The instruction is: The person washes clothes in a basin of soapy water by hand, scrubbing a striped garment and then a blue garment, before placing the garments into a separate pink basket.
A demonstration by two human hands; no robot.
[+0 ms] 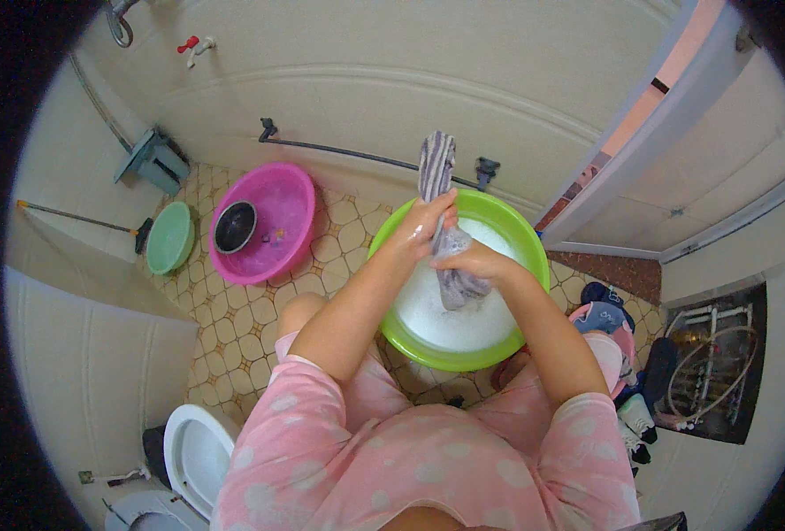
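Note:
A grey and white striped cloth, perhaps a sock, is gripped by both of my hands above a lime-green basin. My left hand is closed around its middle, with the striped end sticking up past my fingers. Lower and to the right, my right hand grasps the same cloth, wet and covered in suds. Its lower end hangs down at the white, foamy water in the basin. Suds cling to both hands. The fingers partly hide the cloth between them.
On the tiled floor at left stand a pink basin holding a dark bowl, and a mint-green basin. Clothes are piled at right, near a pipe recess. A white toilet is at lower left.

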